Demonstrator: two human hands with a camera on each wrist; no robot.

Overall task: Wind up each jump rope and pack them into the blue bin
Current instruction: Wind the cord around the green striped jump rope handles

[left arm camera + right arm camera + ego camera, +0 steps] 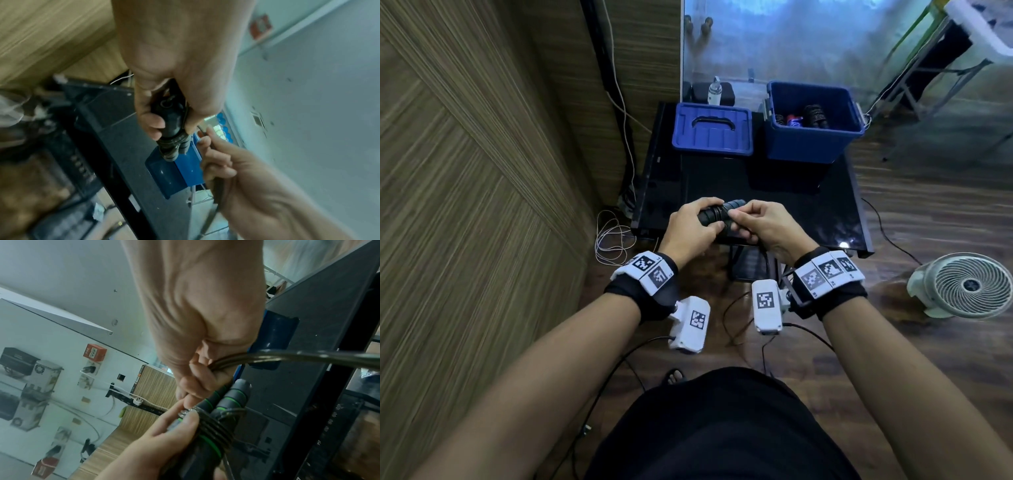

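Observation:
Over the near edge of the black table (784, 205) I hold a jump rope (717, 214) whose two black handles with green rings (224, 400) lie side by side. My left hand (693, 222) grips the handles (171, 123), with several turns of dark cord (213, 425) wound round them. My right hand (763, 222) pinches the loose cord (287, 356) beside the handles, and the cord's free part runs off to the right in the right wrist view. The open blue bin (813, 137) at the table's back right holds wound ropes (813, 116).
The bin's blue lid (712, 132) lies flat left of the bin. A white bottle (715, 90) stands behind the lid. A wood-panel wall (465, 171) is on the left, a white fan (969, 284) on the floor at right, and loose cables (613, 240) by the table's left leg.

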